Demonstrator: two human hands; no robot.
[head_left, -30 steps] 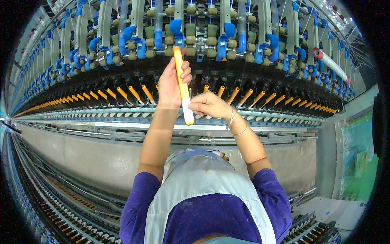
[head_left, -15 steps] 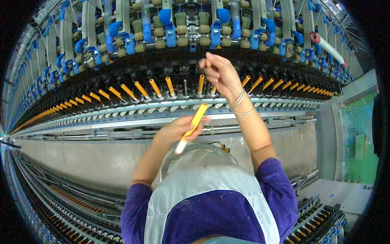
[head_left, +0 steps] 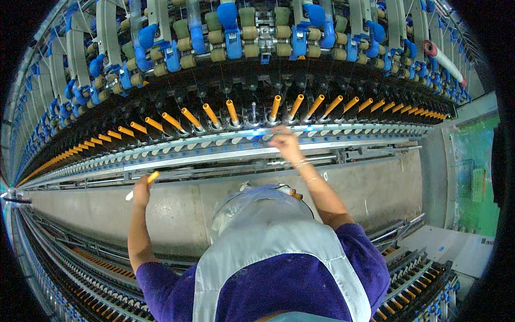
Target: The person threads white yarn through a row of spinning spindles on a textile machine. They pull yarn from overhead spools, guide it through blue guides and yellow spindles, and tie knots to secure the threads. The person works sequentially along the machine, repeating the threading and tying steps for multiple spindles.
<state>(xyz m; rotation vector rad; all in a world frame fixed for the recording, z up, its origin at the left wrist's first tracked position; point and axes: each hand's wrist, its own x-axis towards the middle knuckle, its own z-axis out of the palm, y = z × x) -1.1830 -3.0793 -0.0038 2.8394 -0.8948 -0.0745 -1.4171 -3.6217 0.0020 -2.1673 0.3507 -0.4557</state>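
My left hand point(head_left: 141, 192) is out to the left, over the aisle floor, with its fingers wrapped round a yellow bobbin. The bobbin's yellow end point(head_left: 154, 176) sticks out above the fingers, and its white end shows below them. My right hand point(head_left: 285, 145) is in front of the machine's pale rail point(head_left: 214, 142), just below the row of spindles. Motion smears its fingers, so I cannot make out whether they hold anything. Above it stand orange-yellow bobbins, such as one bobbin point(head_left: 276, 108) beside a bare metal spindle point(head_left: 254, 114).
Blue-and-grey drafting arms and rollers point(head_left: 249, 50) run across the top. A white roll with red ends point(head_left: 444, 61) lies at upper right. Behind me is another machine row point(head_left: 91, 279). Two small brown tubes point(head_left: 292, 194) show at my apron point(head_left: 268, 214).
My left hand has swung left and away from my body with the bobbin. My right hand has dropped from above the bobbin row to the rail. Blue lights now shine on the rail.
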